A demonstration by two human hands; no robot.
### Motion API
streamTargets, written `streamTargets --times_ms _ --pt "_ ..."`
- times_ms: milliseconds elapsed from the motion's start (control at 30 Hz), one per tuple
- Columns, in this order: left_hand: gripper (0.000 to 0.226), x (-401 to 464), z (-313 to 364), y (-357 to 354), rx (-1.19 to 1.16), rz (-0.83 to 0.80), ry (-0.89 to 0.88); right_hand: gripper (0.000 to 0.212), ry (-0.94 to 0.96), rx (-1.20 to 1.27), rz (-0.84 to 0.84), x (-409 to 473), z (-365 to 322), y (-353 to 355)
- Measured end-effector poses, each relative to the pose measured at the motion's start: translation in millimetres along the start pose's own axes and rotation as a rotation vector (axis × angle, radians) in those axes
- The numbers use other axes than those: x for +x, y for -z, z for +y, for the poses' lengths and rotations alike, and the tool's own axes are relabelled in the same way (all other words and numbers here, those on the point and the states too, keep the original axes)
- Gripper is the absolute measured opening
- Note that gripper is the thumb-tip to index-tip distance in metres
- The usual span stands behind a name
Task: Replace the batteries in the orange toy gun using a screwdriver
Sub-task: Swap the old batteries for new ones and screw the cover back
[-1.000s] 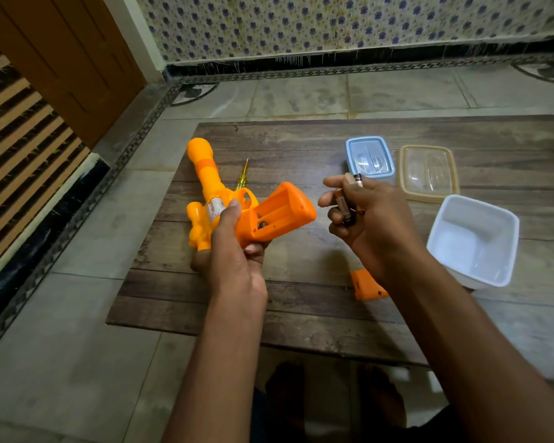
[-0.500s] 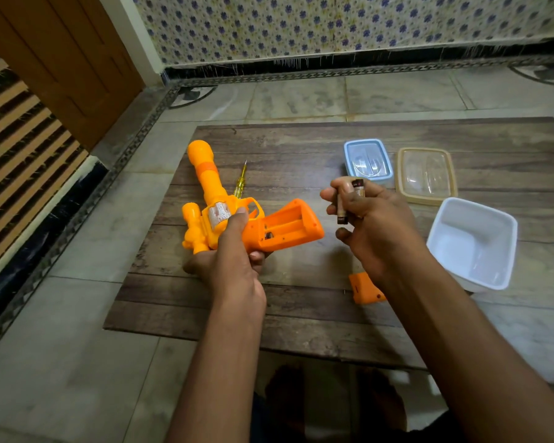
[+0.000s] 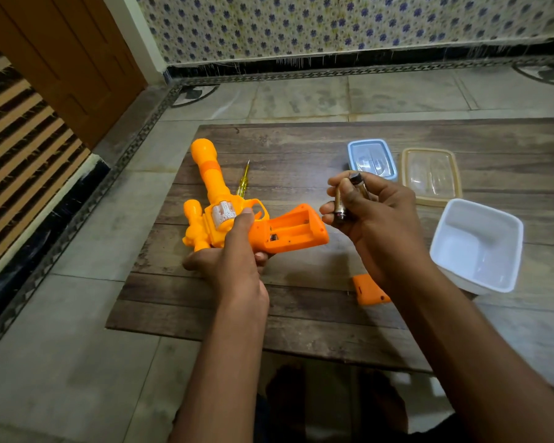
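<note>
meanwhile left hand [image 3: 234, 266] grips toy gun [image 3: 237, 215] — right hand [image 3: 375, 215] pinches seemingly two batteries [image 3: 349, 199].

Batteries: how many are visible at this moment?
2, both held in the right hand: one battery lies against the fingers, the other pokes up behind it. The toy gun's open compartment looks empty, though more may be hidden in the palm.

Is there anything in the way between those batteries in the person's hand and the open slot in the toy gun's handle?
Nothing visible blocks it. The right hand holds the batteries just right of the toy gun, whose battery compartment lies open and looks empty. Its cover lies apart on the table.
</note>
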State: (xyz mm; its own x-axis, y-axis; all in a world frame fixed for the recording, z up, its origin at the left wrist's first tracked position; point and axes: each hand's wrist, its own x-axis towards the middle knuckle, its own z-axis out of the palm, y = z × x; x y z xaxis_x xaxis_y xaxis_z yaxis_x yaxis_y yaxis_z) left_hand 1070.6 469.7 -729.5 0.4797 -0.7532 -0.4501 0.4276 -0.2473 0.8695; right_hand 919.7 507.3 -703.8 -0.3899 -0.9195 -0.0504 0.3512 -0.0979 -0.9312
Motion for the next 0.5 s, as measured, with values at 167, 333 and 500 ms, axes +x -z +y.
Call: streamTargets --times_ms 167,333,500 --pt "0.073 0.1 -1.4 0.5 0.036 -0.002 -0.054 0.021 -0.041 -0.036 0.017 0.1 0.6 2.5" --pt "0.072 -1.6 -0.6 1.5 0.07 0.002 -0.078 0.015 0.185 -0.443 -0.103 -0.4 1.3 6.9" --pt "0.073 -5.6 1.2 0.2 0.109 -0.003 -0.092 0.029 0.689 -0.907 -0.162 -2.2 7.6 -2.3"
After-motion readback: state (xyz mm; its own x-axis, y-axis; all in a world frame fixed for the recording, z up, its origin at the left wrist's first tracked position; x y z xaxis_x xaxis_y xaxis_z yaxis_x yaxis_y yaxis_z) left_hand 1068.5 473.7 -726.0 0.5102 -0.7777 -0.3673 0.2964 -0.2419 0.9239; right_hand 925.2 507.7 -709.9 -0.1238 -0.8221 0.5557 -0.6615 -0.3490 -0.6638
